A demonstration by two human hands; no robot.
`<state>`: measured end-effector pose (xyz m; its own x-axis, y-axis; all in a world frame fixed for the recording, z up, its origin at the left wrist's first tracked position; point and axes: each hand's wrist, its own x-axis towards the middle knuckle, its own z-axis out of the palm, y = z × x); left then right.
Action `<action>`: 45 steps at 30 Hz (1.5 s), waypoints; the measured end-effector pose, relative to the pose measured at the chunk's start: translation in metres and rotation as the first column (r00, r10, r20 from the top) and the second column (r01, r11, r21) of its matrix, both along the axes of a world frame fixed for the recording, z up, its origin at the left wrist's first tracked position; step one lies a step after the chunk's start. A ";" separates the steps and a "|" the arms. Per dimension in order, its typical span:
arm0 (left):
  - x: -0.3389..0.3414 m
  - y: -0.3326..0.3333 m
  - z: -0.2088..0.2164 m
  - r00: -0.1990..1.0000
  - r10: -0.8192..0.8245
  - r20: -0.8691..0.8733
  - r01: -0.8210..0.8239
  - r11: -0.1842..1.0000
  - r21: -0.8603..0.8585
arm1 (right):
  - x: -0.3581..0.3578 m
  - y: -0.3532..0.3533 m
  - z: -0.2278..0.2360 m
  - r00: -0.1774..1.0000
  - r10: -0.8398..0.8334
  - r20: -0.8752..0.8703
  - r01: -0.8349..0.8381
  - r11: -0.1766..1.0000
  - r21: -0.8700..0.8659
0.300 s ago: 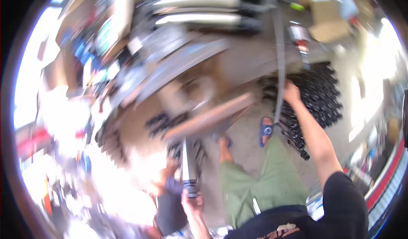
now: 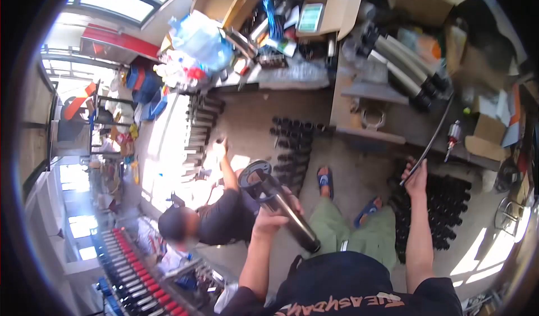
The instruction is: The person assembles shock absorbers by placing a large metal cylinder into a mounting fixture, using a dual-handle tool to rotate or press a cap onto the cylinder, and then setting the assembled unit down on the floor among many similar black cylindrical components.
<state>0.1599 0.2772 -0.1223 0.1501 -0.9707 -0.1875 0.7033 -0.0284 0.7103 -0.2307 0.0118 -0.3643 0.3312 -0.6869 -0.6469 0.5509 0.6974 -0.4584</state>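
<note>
My left hand (image 2: pixel 268 224) is wrapped around a shiny metal tube (image 2: pixel 298 233) with a round black flange (image 2: pixel 254 174) at its upper end. The tube slants in front of my body, its lower end near my shorts. Its far side is partly hidden by the flange and my fingers. In my right hand (image 2: pixel 416 182) is a thin grey hose (image 2: pixel 437 136), gripped close to its free end. From there it runs up to the workbench (image 2: pixel 365 131). Below that hand, rows of black cylindrical parts (image 2: pixel 435 212) stand on the floor.
A co-worker (image 2: pixel 224 217) crouches at my left, one hand near rows of metal cylinders (image 2: pixel 193 142). More black parts (image 2: pixel 292 153) stand ahead of my feet. Silver tubes (image 2: pixel 407 71) lie on the bench; a red-and-clear tool (image 2: pixel 453 135) hangs by its edge. Red-ended rods (image 2: pixel 137 265) line the lower left.
My view has swung left. The tube has come up and tilted in front of me, its black flange now uppermost. My right hand still grips the hose.
</note>
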 end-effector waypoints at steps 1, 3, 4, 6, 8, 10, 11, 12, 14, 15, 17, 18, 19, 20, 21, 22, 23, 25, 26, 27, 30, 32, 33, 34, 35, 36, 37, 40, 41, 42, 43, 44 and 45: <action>0.003 -0.029 0.017 0.996 0.006 0.084 0.002 0.996 -0.084 | 0.007 -0.006 0.002 0.989 -0.067 -0.135 0.085 0.988 0.132; -0.017 -0.084 0.058 0.983 0.045 0.179 -0.010 0.982 -0.190 | 0.009 -0.005 0.019 0.734 -0.153 -0.662 0.148 0.987 -0.065; -0.026 -0.105 0.077 0.956 0.145 0.254 -0.075 0.961 -0.265 | 0.006 -0.004 0.035 0.615 -0.174 -0.769 0.152 0.983 -0.101; -0.035 -0.161 0.106 0.872 0.245 0.425 -0.068 0.918 -0.390 | -0.030 0.007 0.004 0.396 -0.261 -0.880 0.127 0.965 -0.229; -0.033 -0.200 0.120 0.764 0.369 0.530 -0.077 0.867 -0.492 | -0.031 0.052 0.043 0.330 -0.281 -0.902 0.028 0.957 -0.288; -0.028 -0.237 0.120 0.777 0.385 0.497 -0.110 0.862 -0.495 | -0.039 0.105 0.106 0.273 -0.230 -0.934 -0.097 0.959 -0.264; -0.026 -0.258 0.119 0.799 0.382 0.464 -0.110 0.852 -0.512 | -0.054 0.130 0.111 0.237 -0.194 -0.952 -0.137 0.963 -0.231; -0.025 -0.276 0.126 0.820 0.365 0.441 -0.134 0.871 -0.472 | -0.067 0.156 0.112 0.256 -0.267 -0.929 -0.143 0.940 -0.309; -0.023 -0.306 0.130 0.867 0.344 0.360 -0.212 0.909 -0.358 | -0.091 0.202 0.121 0.226 -0.241 -0.944 -0.216 0.932 -0.290; -0.026 -0.319 0.133 0.897 0.286 0.336 -0.181 0.933 -0.312 | -0.095 0.222 0.131 0.200 -0.214 -0.956 -0.221 0.941 -0.256; -0.024 -0.340 0.139 0.910 0.201 0.362 -0.117 0.964 -0.240 | -0.098 0.255 0.140 0.185 -0.225 -0.957 -0.236 0.935 -0.266; -0.022 -0.351 0.135 0.896 0.167 0.411 -0.083 0.973 -0.214 | -0.100 0.267 0.139 0.184 -0.216 -0.959 -0.235 0.938 -0.256; -0.023 -0.358 0.130 0.887 0.136 0.442 -0.056 0.980 -0.189 | -0.097 0.273 0.140 0.188 -0.233 -0.954 -0.237 0.932 -0.274; -0.009 -0.372 0.108 0.886 0.102 0.452 -0.010 0.979 -0.201 | -0.091 0.274 0.141 0.199 -0.254 -0.947 -0.248 0.921 -0.299; -0.009 -0.378 0.100 0.896 0.054 0.440 0.023 0.986 -0.168 | -0.087 0.276 0.141 0.199 -0.272 -0.941 -0.247 0.916 -0.317; -0.013 -0.382 0.100 0.904 -0.003 0.427 0.066 0.989 -0.132 | -0.082 0.276 0.144 0.190 -0.293 -0.937 -0.264 0.904 -0.336; -0.013 -0.386 0.101 0.911 -0.073 0.405 0.130 0.985 -0.116 | -0.077 0.275 0.146 0.194 -0.300 -0.934 -0.261 0.902 -0.344; -0.011 -0.394 0.110 0.901 -0.208 0.380 0.250 0.966 -0.064 | -0.069 0.268 0.151 0.220 -0.310 -0.925 -0.250 0.899 -0.361; -0.014 -0.393 0.116 0.886 -0.262 0.383 0.311 0.948 -0.069 | -0.065 0.265 0.155 0.242 -0.313 -0.918 -0.241 0.897 -0.369; -0.015 -0.391 0.117 0.853 -0.284 0.438 0.361 0.927 -0.102 | -0.061 0.262 0.157 0.265 -0.316 -0.911 -0.234 0.895 -0.379; -0.013 -0.376 0.118 0.754 -0.277 0.596 0.493 0.837 -0.236 | -0.045 0.250 0.194 0.296 -0.311 -0.903 -0.275 0.878 -0.392; -0.028 -0.355 0.120 0.763 -0.264 0.590 0.505 0.813 -0.289 | -0.043 0.251 0.202 0.307 -0.335 -0.891 -0.291 0.858 -0.423; -0.030 -0.347 0.110 0.761 -0.203 0.616 0.467 0.831 -0.303 | -0.043 0.247 0.208 0.319 -0.350 -0.881 -0.311 0.839 -0.446; -0.036 -0.339 0.101 0.762 -0.148 0.631 0.427 0.847 -0.317 | -0.044 0.246 0.218 0.315 -0.333 -0.889 -0.329 0.840 -0.432; -0.046 -0.334 0.093 0.725 0.040 0.688 0.262 0.907 -0.329 | -0.042 0.244 0.228 0.311 -0.316 -0.896 -0.347 0.840 -0.417; -0.058 -0.328 0.084 0.685 0.182 0.705 0.108 0.932 -0.346 | -0.040 0.242 0.237 0.309 -0.294 -0.904 -0.375 0.836 -0.400; -0.066 -0.330 0.076 0.661 0.243 0.710 0.038 0.934 -0.354 | -0.040 0.239 0.241 0.306 -0.299 -0.904 -0.391 0.826 -0.406; -0.114 -0.317 0.101 0.491 0.557 0.670 -0.328 0.831 -0.450 | -0.037 0.224 0.270 0.294 -0.297 -0.908 -0.422 0.812 -0.403; -0.122 -0.320 0.096 0.404 0.628 0.665 -0.429 0.773 -0.468 | -0.039 0.216 0.280 0.264 -0.317 -0.911 -0.458 0.790 -0.408; -0.126 -0.324 0.090 0.309 0.685 0.660 -0.522 0.702 -0.485 | -0.041 0.206 0.289 0.234 -0.338 -0.912 -0.494 0.766 -0.411; -0.133 -0.327 0.091 0.248 0.702 0.668 -0.582 0.659 -0.477 | -0.047 0.197 0.297 0.196 -0.365 -0.910 -0.527 0.743 -0.412; -0.131 -0.329 0.092 0.277 0.702 0.656 -0.563 0.672 -0.480 | -0.057 0.187 0.301 0.133 -0.388 -0.912 -0.564 0.727 -0.392; -0.124 -0.333 0.094 0.306 0.701 0.644 -0.546 0.683 -0.485 | -0.063 0.173 0.309 0.086 -0.443 -0.893 -0.577 0.708 -0.407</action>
